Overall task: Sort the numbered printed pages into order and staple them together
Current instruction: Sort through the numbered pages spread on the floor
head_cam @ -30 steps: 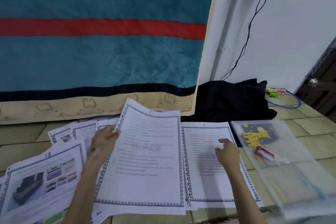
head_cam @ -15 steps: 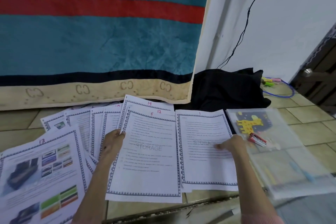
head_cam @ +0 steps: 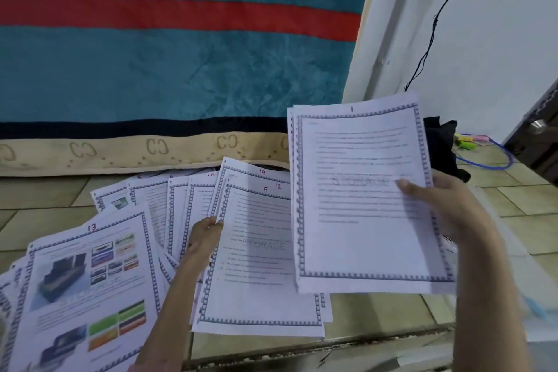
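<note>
Right hand (head_cam: pixel 447 205) pinches a small stack topped by page 1 (head_cam: pixel 362 196), lifted off the tiled floor (head_cam: pixel 377 323), thumb on its face. Left hand (head_cam: pixel 205 235) grip pinches the left edge of page 5 (head_cam: pixel 259 266), lying on the floor among fanned pages beside page 13 (head_cam: pixel 87 290).

Handwritten "1" and a "STORAGE" watermark are noted on the raised page (head_cam: pixel 368 196); "5", "12", "14", "13" on floor pages (head_cam: pixel 259 266); "CC" repeated on the blanket border (head_cam: pixel 157 146).
</note>
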